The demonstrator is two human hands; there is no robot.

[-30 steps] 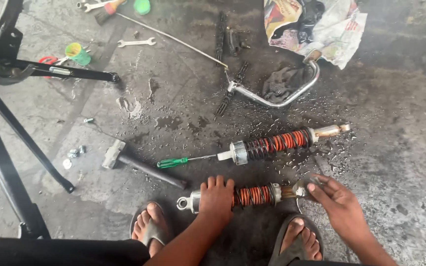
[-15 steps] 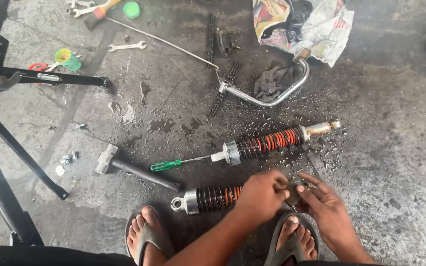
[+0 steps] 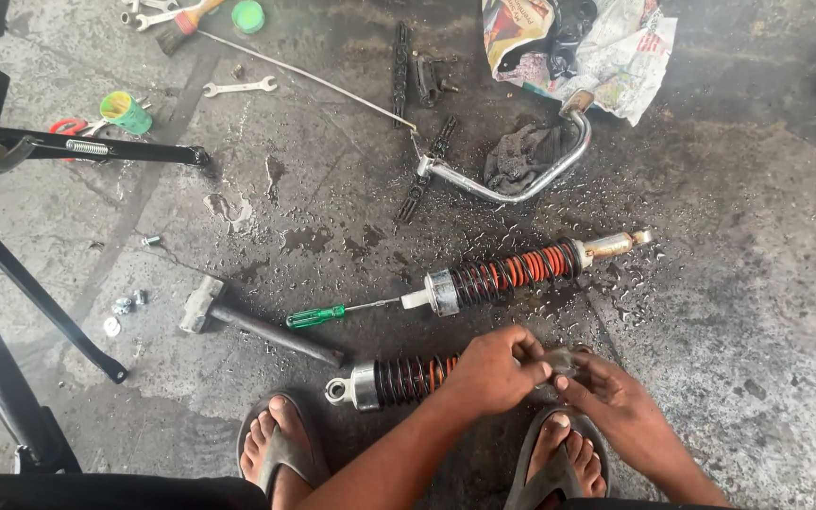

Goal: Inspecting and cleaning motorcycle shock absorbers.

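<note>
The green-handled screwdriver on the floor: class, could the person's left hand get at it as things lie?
Probably yes. The green-handled screwdriver lies in the open just beyond the near shock absorber that the left hand grips; only the hammer handle lies nearby, not across it.

Soft, even daylight fills the frame, brighter toward the upper right, where a pale haze washes over the concrete floor (image 3: 748,283). Shadows are faint and short. Wet patches and droplets at the centre glint, and the chrome bar (image 3: 512,184) shows small highlights. Focus is sharp at the centre; the left edge bends slightly from wide-angle distortion.
</note>
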